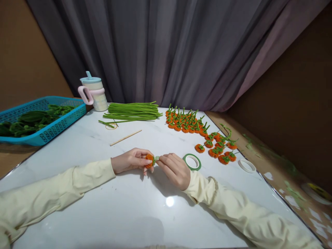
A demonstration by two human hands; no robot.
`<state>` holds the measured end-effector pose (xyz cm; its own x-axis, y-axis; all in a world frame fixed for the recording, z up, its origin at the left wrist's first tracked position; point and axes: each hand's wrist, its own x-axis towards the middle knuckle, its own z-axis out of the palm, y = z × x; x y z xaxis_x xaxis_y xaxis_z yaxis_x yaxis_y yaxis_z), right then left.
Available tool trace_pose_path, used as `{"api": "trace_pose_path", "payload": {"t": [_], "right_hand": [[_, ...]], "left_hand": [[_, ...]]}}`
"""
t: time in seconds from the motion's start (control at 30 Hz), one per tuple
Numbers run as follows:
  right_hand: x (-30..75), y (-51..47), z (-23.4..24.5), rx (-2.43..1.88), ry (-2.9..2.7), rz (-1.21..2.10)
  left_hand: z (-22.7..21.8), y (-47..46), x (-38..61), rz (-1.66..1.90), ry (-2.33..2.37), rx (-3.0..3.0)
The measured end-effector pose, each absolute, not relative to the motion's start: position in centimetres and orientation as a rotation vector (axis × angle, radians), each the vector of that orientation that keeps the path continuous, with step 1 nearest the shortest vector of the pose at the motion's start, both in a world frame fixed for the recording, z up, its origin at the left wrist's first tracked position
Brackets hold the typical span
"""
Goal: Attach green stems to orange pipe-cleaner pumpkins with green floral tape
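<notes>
At the centre of the clock, just above the table (116, 214), the left hand (131, 160) pinched an orange ball (148, 161) between thumb and fingers, its green top turned towards 3. From 3 o'clock the right hand (175, 170) met it, fingertips closed on a pale strip (157, 158) at that top; the hands were close together, joined through the ball. Just beside the right hand, at 3, lay a green tape roll (199, 162), with a white roll (247, 170) farther out near the table's edge. Loose balls (219, 147) lay between 2 and 3. Between 10 and 11 were a stick (126, 137) and, beyond it, a rubber band (111, 128). The basket (61, 128) of green pieces stood at 10. Farther off, stemmed balls (185, 122) clustered at 1, green stems (133, 112) were heaped towards 12, and a mug (97, 98) stood near 11, before the curtain (155, 52).
</notes>
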<state>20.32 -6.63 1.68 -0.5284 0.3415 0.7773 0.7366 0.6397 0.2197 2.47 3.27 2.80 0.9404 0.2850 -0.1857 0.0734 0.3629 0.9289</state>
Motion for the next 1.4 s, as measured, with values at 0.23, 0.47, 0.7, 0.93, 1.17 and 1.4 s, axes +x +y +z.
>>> {"api": "trace_pose_path", "payload": {"t": [0.23,0.47,0.7,0.93,1.17,1.4], "right_hand": [[20.3,-6.6,1.6,-0.837,-2.124,-0.689],[20.1,-6.6,1.4,-0.912,-2.157,-0.718],[19.8,-6.7,1.4,-1.07,-2.214,-0.649],[19.8,-6.9,1.9,-1.217,-2.336,-0.409],[20.1,-6.5,1.6,-1.229,-2.264,-0.069],[20.7,-6.0,2.8,-1.189,-2.181,0.444]], "left_hand": [[2.8,3.3,2.5,0.136,0.354,1.21],[2.9,3.0,2.5,0.18,0.37,1.295],[2.5,2.0,2.4,0.297,0.366,1.592],[2.5,1.7,2.3,0.38,0.379,1.868],[2.5,2.0,2.2,0.309,0.343,1.745],[2.9,2.4,2.3,0.236,0.301,1.512]]}}
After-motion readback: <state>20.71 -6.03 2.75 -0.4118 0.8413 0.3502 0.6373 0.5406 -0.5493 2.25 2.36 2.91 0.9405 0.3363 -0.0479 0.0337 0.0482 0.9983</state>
